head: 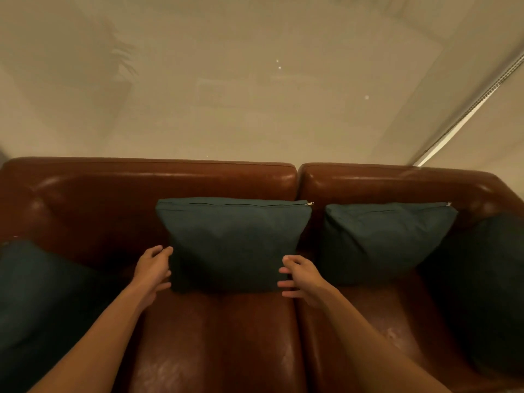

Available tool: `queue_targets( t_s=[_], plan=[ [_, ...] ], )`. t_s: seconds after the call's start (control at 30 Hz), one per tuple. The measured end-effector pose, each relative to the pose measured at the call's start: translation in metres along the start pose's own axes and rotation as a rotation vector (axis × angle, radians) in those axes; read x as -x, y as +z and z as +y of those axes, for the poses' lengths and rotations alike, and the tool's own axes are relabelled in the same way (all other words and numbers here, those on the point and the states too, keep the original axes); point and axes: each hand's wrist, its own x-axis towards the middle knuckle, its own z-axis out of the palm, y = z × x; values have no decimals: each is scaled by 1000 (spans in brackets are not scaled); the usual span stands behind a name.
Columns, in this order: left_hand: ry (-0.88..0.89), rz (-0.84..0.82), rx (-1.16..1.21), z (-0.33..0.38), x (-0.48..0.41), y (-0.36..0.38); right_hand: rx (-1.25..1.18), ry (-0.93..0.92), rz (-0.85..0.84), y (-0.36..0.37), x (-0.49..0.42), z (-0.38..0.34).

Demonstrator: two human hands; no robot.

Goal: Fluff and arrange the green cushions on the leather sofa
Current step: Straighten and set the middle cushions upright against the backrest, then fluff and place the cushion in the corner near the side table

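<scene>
I bracket the middle dark green square fabric cushion (232, 242), upright against the backrest of the glossy brown leather sofa (141, 188), zip edge up; my left hand (154, 272) and right hand (302, 277) sit at its lower sides, fingers spread and gripping nothing, seemingly to square it. A matching green cushion (382, 239) leans just beside; two more fill the sofa's ends

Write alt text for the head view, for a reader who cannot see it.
Two bare hands, left hand and right hand, flank the lower sides of a green cushion propped upright against the back of a brown leather sofa. A second green cushion leans to its right, with darker cushions at both sofa ends.
</scene>
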Motion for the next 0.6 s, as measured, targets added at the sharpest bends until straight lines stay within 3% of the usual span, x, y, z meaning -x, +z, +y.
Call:
queue_targets(
  t_s=[0.2,0.6],
  plan=[
    [52,-18,8,-23,75,-37,111,-113,-186,33,57,22],
    [118,257,-50,-103,164,-178,272,-138,-419,144,148,76]
  ],
)
